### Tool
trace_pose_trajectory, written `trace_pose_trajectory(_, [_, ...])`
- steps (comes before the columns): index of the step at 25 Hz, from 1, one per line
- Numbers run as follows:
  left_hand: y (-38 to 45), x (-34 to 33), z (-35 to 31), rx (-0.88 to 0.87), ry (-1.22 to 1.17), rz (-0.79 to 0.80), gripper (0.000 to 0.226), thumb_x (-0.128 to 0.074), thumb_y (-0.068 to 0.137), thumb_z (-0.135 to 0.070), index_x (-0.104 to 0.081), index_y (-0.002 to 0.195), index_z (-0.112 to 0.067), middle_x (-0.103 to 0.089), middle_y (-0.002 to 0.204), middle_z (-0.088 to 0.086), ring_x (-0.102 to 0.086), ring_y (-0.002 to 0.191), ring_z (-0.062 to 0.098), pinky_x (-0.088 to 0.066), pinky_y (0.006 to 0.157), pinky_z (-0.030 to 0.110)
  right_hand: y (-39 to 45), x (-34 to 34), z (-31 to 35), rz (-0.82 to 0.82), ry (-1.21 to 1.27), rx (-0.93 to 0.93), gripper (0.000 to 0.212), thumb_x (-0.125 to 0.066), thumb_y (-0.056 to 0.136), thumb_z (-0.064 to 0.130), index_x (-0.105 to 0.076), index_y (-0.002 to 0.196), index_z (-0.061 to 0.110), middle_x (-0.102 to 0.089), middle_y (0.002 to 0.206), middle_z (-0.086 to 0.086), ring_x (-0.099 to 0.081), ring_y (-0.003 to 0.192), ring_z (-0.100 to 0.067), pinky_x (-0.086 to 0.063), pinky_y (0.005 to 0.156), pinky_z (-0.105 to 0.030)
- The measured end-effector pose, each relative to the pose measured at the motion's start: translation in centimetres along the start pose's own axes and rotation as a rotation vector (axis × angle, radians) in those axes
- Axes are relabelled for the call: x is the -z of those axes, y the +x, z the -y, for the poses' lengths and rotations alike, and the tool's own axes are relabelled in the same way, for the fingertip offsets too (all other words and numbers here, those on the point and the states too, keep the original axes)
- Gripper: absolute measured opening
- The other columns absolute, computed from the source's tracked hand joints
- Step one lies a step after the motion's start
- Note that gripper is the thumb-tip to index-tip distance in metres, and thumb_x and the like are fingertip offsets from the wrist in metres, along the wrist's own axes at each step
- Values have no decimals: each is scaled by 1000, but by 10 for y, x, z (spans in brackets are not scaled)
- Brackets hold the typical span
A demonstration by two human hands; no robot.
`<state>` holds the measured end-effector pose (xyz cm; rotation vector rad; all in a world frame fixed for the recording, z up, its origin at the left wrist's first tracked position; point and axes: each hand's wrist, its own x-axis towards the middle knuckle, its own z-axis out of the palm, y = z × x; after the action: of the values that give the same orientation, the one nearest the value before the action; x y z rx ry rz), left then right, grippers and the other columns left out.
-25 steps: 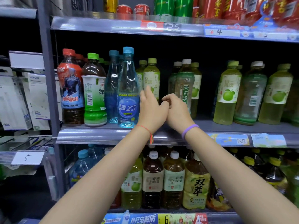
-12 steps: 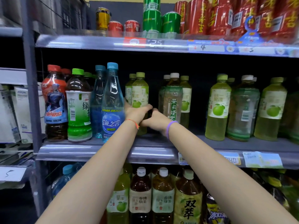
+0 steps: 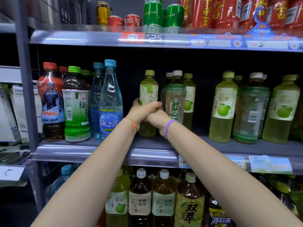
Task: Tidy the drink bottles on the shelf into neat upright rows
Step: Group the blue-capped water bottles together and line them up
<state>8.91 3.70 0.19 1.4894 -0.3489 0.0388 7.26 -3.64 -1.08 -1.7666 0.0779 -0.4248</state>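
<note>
1. Bare forearms reach up from the bottom edge to the middle shelf (image 3: 101, 153); an orange string circles the left wrist and a purple band (image 3: 168, 126) the right one.
2. Both hands meet around one green bottle (image 3: 148, 89). The left hand (image 3: 141, 112) wraps it from the left side, its fingers curled across the front of the label. The right hand (image 3: 158, 118) sits just below and to the right, touching the left hand; how its fingers lie on the bottle cannot be told, since they are hidden behind the left hand.
3. That bottle stands upright on the shelf, long axis vertical, cap pointing up. It has a pale green cap, yellow-green liquid and a light label with dark vertical characters; its middle is covered by the hands.
4. Just right of it stand a tea bottle (image 3: 176, 97) with a white cap and another pale green one behind. Left of it are two tall blue bottles (image 3: 110, 99), then a green-capped and a red-capped one.
5. Farther right, three more green bottles (image 3: 223, 107) stand well apart from the held one.
6. Above, cans (image 3: 153, 13) line the top shelf, cut off by the frame; the price tags are blurred.
</note>
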Motion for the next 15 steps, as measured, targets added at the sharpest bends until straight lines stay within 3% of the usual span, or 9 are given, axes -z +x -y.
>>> trace_pose_trajectory(2, [-4, 0, -1, -26, 19, -34, 77, -86, 69, -29, -47, 134, -14, -65, 118, 10, -65, 104, 23, -53, 96, 39, -8, 5, -2, 53, -96, 55, 73, -73, 66, 22, -51, 135, 9, -61, 130, -15, -61, 118, -31, -50, 101, -47])
trace_pose_trajectory(5, [-22, -1, -4, -47, 33, -102, 93, -85, 48, -43, -47, 128, -13, -65, 116, 9, -66, 102, 25, -55, 95, 43, -33, 9, 2, 76, -86, 118, 64, -71, 81, 17, -49, 141, 17, -63, 130, -5, -58, 120, -21, -47, 106, -40])
trace_pose_trajectory(7, [-38, -5, -5, -184, 211, -193, 102, -80, 55, -44, -36, 142, -13, -57, 130, 12, -58, 116, 31, -49, 102, 47, -48, 17, 3, 175, -172, 172, 51, -64, 86, 15, -56, 136, 21, -65, 127, 2, -59, 120, -17, -49, 103, -37])
trace_pose_trajectory(9, [-59, -15, -6, -555, 522, -380, 85, -64, 80, -18, -23, 154, -9, -39, 150, 18, -41, 136, 35, -35, 114, 46, -58, 35, 5, 120, -356, 201, 25, -61, 87, 11, -68, 111, 10, -73, 108, -5, -66, 99, -16, -55, 87, -32])
trace_pose_trajectory(10, [-72, -21, -10, -794, 637, -457, 78, -52, 82, -6, -25, 155, -6, -33, 154, 21, -35, 141, 37, -31, 117, 47, -64, 47, 8, 71, -442, 193, 12, -58, 88, 5, -69, 92, 7, -73, 91, -8, -67, 80, -13, -55, 71, -26])
trace_pose_trajectory(12, [-83, -37, -9, -1165, 699, -405, 68, -44, 79, 1, -43, 147, -4, -41, 148, 23, -43, 136, 39, -35, 114, 47, -75, 71, 9, 2, -604, 215, 27, -53, 89, -1, -60, 67, 13, -62, 61, -2, -58, 48, -5, -43, 45, -16])
trace_pose_trajectory(13, [-84, -47, -6, -1193, 667, -310, 63, -45, 79, -1, -49, 142, -3, -48, 140, 22, -49, 128, 37, -40, 109, 46, -78, 82, 9, -74, -706, 242, 29, -53, 90, 3, -55, 65, 17, -55, 58, 4, -55, 48, -5, -37, 42, -15])
trace_pose_trajectory(15, [-80, -64, -3, -929, 552, -170, 61, -50, 81, -5, -45, 142, -3, -50, 134, 19, -49, 124, 33, -41, 106, 43, -79, 103, 7, -323, -719, 309, 13, -57, 90, 15, -56, 78, 19, -57, 71, 3, -57, 70, -16, -40, 55, -25])
